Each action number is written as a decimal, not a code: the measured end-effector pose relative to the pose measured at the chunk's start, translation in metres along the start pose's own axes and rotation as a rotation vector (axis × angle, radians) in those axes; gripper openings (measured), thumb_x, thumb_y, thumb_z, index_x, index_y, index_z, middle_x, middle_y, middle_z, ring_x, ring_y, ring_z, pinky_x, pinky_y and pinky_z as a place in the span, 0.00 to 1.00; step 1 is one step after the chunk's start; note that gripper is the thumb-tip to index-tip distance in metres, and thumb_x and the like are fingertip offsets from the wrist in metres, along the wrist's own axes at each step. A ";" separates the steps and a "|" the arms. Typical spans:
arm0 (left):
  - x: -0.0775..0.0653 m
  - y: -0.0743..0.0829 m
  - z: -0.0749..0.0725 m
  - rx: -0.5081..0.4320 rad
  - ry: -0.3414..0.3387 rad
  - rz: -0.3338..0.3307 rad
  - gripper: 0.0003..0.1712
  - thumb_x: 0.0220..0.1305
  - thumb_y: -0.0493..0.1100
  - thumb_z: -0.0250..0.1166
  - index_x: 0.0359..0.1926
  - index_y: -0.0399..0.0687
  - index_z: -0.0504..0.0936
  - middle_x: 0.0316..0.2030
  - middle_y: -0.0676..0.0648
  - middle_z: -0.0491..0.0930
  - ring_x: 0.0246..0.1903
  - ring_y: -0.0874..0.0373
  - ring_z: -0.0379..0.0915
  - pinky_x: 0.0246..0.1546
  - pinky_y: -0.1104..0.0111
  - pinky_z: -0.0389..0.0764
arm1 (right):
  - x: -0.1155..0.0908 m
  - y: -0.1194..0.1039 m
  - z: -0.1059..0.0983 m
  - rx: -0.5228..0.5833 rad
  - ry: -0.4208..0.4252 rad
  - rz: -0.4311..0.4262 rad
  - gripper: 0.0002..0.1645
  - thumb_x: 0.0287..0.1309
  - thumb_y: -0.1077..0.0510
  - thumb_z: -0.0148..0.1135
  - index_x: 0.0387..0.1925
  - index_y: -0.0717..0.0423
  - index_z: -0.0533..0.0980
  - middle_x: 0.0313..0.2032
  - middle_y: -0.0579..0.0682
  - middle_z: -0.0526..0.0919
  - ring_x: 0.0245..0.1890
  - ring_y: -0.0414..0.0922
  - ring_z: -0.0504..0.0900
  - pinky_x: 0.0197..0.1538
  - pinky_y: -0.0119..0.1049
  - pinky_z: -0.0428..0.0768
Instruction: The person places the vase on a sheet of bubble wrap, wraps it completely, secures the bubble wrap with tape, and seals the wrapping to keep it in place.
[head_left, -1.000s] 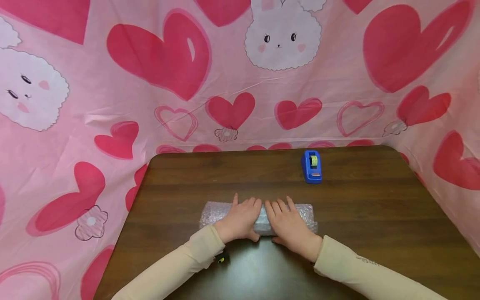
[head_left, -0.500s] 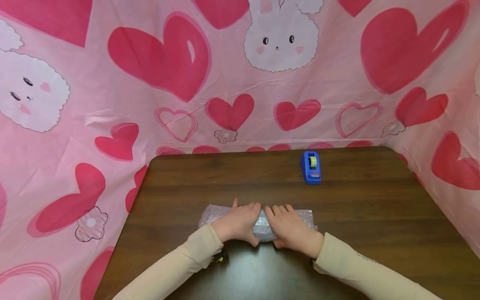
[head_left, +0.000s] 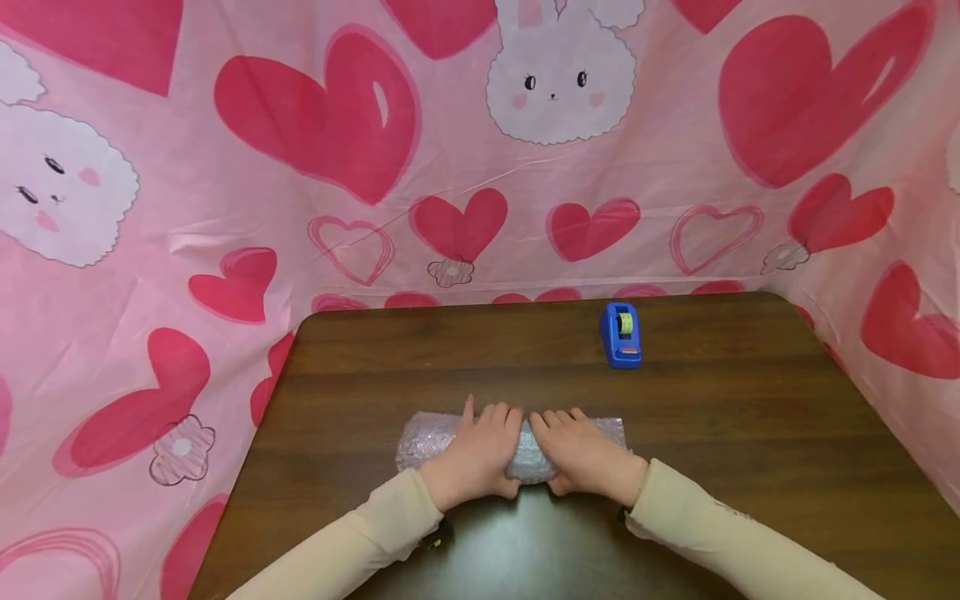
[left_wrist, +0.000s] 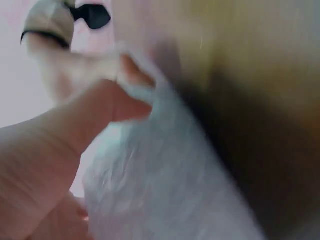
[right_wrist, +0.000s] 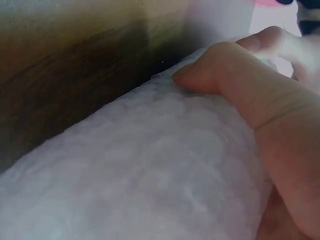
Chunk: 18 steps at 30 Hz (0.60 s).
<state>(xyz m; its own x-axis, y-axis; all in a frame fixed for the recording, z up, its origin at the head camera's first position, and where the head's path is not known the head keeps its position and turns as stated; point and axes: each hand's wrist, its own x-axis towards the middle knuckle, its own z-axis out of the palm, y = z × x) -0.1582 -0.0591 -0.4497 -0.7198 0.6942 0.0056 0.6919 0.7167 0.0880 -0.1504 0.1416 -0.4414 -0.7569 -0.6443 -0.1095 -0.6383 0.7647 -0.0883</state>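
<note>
A roll of clear bubble wrap (head_left: 531, 457) lies crosswise on the dark wooden table (head_left: 360, 367), its two ends showing beyond the hands. My left hand (head_left: 480, 450) grips it just left of the middle, fingers over the far side and thumb along the near side. Close beside it, my right hand (head_left: 585, 454) grips the roll the same way. In the left wrist view, the thumb (left_wrist: 95, 110) presses on the wrapped surface (left_wrist: 155, 175). The right wrist view has the other thumb (right_wrist: 235, 80) on the bubbled plastic (right_wrist: 135, 165). What is inside the roll is hidden.
A blue tape dispenser (head_left: 622, 336) stands toward the back right of the table. Behind and along the sides hangs a pink cloth (head_left: 480, 167) with hearts and rabbit faces.
Both hands have drawn the bubble wrap roll slightly toward the body. The left wrist has shifted a little nearer, so more of the roll's left end shows. The tape dispenser stays put.
</note>
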 end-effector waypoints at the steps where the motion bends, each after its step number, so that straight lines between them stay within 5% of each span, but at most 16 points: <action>1: -0.003 0.003 0.002 0.014 0.023 0.006 0.53 0.45 0.60 0.81 0.67 0.38 0.70 0.57 0.41 0.76 0.57 0.46 0.75 0.63 0.30 0.66 | -0.001 0.001 0.001 0.009 -0.006 0.002 0.42 0.38 0.49 0.84 0.52 0.62 0.71 0.42 0.57 0.81 0.44 0.55 0.82 0.52 0.56 0.80; 9: -0.012 0.017 0.017 0.183 0.123 -0.010 0.61 0.39 0.67 0.85 0.68 0.39 0.71 0.56 0.41 0.78 0.56 0.47 0.77 0.64 0.31 0.66 | -0.001 0.006 0.001 0.125 -0.080 0.014 0.44 0.42 0.49 0.82 0.58 0.62 0.71 0.47 0.56 0.83 0.48 0.53 0.82 0.55 0.56 0.78; 18: -0.010 0.014 0.020 0.174 0.175 0.009 0.60 0.32 0.66 0.87 0.63 0.40 0.73 0.49 0.43 0.81 0.49 0.49 0.80 0.62 0.33 0.70 | 0.003 0.009 -0.005 0.219 -0.176 0.027 0.48 0.41 0.51 0.82 0.62 0.64 0.69 0.50 0.56 0.83 0.50 0.52 0.82 0.60 0.61 0.77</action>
<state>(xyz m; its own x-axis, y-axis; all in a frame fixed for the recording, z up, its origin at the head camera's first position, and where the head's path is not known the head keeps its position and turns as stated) -0.1398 -0.0546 -0.4684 -0.7020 0.6891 0.1799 0.6866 0.7219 -0.0859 -0.1586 0.1467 -0.4377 -0.7248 -0.6282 -0.2829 -0.5585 0.7761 -0.2927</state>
